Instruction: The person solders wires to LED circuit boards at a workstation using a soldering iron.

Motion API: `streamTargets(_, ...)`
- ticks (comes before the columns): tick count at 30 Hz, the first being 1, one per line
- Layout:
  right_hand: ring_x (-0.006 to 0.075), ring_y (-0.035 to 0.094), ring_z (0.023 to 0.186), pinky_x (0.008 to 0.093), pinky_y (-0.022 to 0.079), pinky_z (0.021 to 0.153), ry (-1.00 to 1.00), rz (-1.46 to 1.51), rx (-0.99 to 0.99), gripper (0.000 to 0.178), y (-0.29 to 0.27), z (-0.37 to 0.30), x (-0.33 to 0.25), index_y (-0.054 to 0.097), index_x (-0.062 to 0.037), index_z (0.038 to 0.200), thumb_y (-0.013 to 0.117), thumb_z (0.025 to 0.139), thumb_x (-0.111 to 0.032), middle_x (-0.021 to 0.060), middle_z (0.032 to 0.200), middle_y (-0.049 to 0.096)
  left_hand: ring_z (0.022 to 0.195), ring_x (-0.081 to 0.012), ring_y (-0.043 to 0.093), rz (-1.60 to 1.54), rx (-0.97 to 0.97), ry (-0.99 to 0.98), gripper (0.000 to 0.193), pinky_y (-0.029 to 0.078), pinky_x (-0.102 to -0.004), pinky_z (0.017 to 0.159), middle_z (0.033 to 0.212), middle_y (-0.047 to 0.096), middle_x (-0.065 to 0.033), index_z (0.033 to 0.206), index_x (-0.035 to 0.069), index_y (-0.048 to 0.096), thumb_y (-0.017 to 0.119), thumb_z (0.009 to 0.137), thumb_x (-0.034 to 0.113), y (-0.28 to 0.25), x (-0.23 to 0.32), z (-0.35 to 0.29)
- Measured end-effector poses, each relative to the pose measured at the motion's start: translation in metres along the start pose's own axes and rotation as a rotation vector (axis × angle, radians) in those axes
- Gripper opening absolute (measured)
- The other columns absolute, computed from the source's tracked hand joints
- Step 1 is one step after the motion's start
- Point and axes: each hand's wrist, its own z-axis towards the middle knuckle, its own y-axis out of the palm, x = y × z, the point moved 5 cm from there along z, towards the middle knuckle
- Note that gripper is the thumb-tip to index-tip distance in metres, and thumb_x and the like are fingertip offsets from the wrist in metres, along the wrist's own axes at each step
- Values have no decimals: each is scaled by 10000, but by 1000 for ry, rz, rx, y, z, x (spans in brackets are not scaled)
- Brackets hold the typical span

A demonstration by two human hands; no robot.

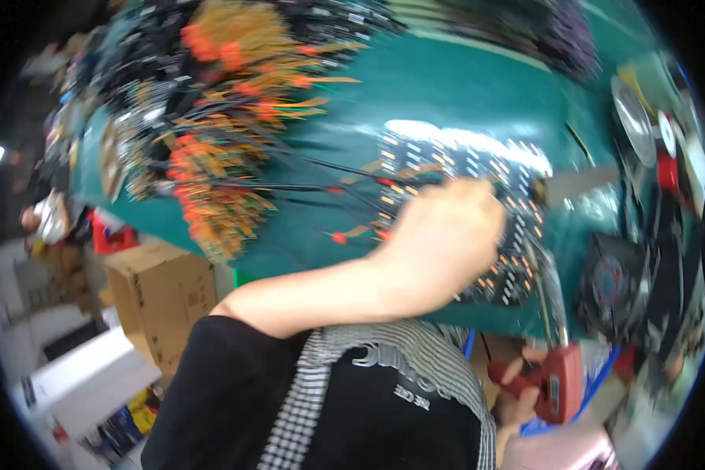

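My left hand (450, 227) reaches across the front of the green table, fingers curled down over rows of small dark parts with white and orange tips (478, 164). Motion blur and the back of the hand hide what its fingertips hold. Thin black cables (345, 166) with orange-red ends run from the left up to that hand. Low on the right, my right hand (518, 388) is wrapped round the handle of a red soldering gun (565, 382). Its long metal tube (554, 294) points up toward the right side of the rows.
A large heap of black cables with orange ends (227, 180) covers the table's left. A flat blade-like strip (580, 186) lies right of the rows. Beyond it are a dark fan-like unit (609, 278) and a reel (633, 110). A cardboard box (160, 301) stands left, below the table.
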Motion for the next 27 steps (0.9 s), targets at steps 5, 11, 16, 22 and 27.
streamTargets(5,134,513,645,311,468,592,-52,-211,156,733,-18,8,9,388,58,1243,560,876,-553,111,1087,500,795,-251,548,-5,186,127,113,487,-340,721,821,525,-85,782,35,580,655,757,116,-20,0,-4)
streamTargets(11,140,512,687,308,462,591,-112,-90,137,710,-11,11,11,355,40,1282,557,891,-517,117,1124,483,936,-304,569,287,527,-140,223,452,-383,831,956,619,-101,956,19,632,672,736,7,-126,-81,-19)
streamTargets(16,134,492,689,301,468,598,-185,71,-205,598,30,80,48,368,3,1294,533,931,-443,108,1134,475,781,-337,634,515,192,-237,97,495,-433,733,762,647,-146,772,46,670,646,722,126,-116,-102,0)
streamTargets(22,130,485,695,298,474,606,-324,239,-599,565,152,142,63,384,-9,1285,524,939,-433,96,1126,479,859,-278,596,295,212,45,123,457,-406,733,822,575,-91,758,80,679,656,755,201,-97,-113,-3)
streamTargets(27,127,479,701,296,479,612,-380,211,-658,537,165,141,54,398,-19,1278,518,947,-424,87,1119,482,781,-309,614,89,296,131,160,492,-417,678,857,584,-106,807,51,666,645,794,209,-112,-121,-20)
